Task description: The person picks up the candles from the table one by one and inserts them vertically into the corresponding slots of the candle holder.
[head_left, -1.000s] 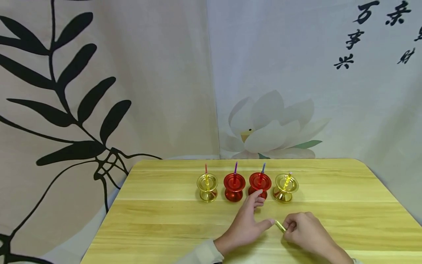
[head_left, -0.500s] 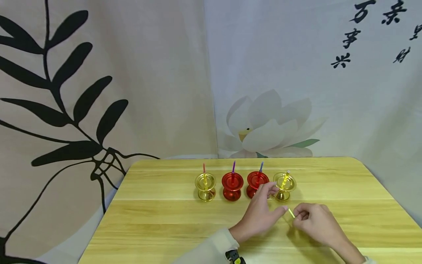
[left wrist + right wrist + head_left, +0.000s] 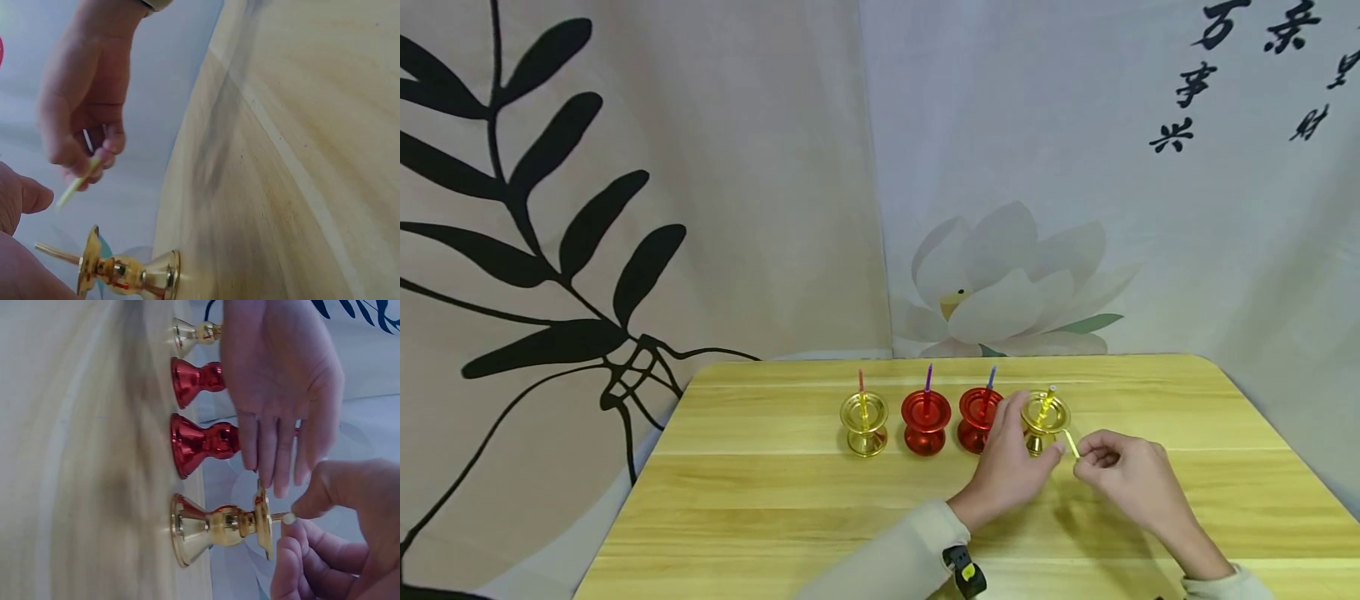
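Observation:
A thin pale yellow candle (image 3: 1072, 444) is pinched between the thumb and fingers of my right hand (image 3: 1131, 482), beside the right-hand gold candle holder (image 3: 1045, 414). That holder has a dish and an upright gold stem (image 3: 57, 252). My left hand (image 3: 1009, 467) is open around the holder's near left side, thumb toward the candle, fingers extended. In the right wrist view, the candle's whitish end (image 3: 289, 518) shows close to the holder's stem. Part of the neighbouring red candle holder (image 3: 977, 417) is hidden behind the left hand; a blue candle (image 3: 992, 377) stands in it.
Farther left stand another red holder (image 3: 926, 423) with a purple candle (image 3: 928, 377) and a gold holder (image 3: 865, 423) with a red candle (image 3: 861, 381). All stand in a row on the wooden table (image 3: 760, 492). A printed curtain (image 3: 790, 208) hangs behind the table.
Both hands have moved forward and right, toward the right-hand gold holder, with the yellow candle kept in the right hand. The view has shifted slightly; the holders have stayed in place.

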Motion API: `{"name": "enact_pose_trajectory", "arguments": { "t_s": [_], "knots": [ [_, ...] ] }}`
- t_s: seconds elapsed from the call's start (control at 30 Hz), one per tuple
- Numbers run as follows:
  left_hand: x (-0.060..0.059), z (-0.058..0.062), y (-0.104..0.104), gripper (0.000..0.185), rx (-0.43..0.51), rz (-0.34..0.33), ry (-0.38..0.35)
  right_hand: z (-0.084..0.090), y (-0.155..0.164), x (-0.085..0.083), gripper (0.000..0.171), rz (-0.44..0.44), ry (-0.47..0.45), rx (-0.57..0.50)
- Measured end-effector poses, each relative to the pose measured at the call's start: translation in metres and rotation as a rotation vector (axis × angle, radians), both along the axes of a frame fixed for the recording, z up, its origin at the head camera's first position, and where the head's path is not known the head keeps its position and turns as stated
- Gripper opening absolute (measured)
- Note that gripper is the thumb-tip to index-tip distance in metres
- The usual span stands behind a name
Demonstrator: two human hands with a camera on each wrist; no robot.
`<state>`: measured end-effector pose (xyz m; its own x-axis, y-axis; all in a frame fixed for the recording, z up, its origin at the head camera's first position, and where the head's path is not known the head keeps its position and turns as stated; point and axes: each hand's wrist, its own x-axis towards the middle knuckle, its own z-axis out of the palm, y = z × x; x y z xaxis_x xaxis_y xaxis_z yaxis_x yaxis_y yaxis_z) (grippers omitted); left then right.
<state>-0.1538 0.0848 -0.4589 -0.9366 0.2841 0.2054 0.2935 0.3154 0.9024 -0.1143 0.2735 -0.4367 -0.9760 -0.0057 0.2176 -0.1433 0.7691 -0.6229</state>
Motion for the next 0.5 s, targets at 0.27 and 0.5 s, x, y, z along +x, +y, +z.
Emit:
{"name": "enact_pose_trajectory", "arguments": {
  "t_s": [0.27, 0.5],
  "knots": [
    [-0.009, -0.002, 0.012, 0.076, -0.013, 0.027, 0.013, 0.008, -0.002, -0.008, 0.012, -0.087, 0.079, -0.045],
    [-0.014, -0.004, 0.018, 0.075, -0.041, 0.012, 0.039, 0.014, -0.004, -0.015, 0.013, -0.107, 0.089, -0.070]
  ]
}}
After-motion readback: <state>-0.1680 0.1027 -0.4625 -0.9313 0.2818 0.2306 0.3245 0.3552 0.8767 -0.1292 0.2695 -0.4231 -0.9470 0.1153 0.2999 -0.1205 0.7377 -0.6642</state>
